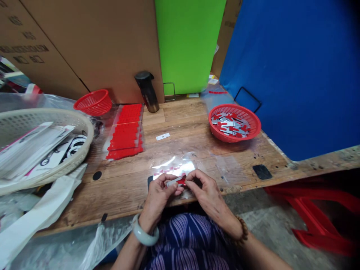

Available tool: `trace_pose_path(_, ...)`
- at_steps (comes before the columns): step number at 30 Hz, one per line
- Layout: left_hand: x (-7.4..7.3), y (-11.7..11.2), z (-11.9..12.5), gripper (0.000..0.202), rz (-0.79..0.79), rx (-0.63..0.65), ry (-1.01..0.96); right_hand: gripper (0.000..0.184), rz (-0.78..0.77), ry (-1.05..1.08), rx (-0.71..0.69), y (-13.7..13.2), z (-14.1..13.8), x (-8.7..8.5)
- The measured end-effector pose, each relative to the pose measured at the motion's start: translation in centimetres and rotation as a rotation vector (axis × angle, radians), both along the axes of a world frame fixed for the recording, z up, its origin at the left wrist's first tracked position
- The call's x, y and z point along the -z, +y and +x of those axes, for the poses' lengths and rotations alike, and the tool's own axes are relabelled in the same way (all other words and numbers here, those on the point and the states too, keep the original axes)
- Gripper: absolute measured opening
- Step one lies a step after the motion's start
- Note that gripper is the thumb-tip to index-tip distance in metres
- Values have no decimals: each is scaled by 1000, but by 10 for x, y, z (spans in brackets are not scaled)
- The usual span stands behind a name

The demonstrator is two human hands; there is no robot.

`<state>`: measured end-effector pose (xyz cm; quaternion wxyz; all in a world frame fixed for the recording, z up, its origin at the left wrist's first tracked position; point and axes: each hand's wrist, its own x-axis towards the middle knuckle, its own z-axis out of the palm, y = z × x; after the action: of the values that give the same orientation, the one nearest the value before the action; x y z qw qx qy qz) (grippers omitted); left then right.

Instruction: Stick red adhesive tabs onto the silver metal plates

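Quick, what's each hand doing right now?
Left hand: closed on the small silver strip.
Right hand: pinching the red tab at its end.

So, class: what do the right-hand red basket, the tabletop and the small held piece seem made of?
The red basket looks plastic: uniform glossy mesh. The tabletop is worn wood: grain, plank seams. The small piece: grey strip, perhaps metal, with red tab.

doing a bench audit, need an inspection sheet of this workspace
surface: wooden table, worn and scuffed
job's things: silver strip with red tab; clear film just beyond it; red basket of similar pieces; red sheets
clutter: beige basket of papers; small red basket; black flask; plastic bags
grippers: left hand and right hand both pinch the strip
cables: nothing seen
surroundings: cardboard boxes, green board, blue board, red stool
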<state>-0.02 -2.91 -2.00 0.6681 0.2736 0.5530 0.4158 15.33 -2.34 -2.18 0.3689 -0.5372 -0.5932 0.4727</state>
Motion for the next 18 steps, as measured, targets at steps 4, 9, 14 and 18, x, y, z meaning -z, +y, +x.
trace_pose_path(4,1,0,-2,38,-58,4,-22,11,27,-63,1,1,1,0)
trace_pose_path(9,3,0,-3,36,-72,-1,-18,11,80,-148,1,2,-2,2)
trace_pose_path(14,5,-2,-2,34,-62,-2,-27,10,137,-203,2,3,-4,7)
trace_pose_path(18,5,-2,-2,35,-66,-8,-26,11,165,-211,1,1,-4,9)
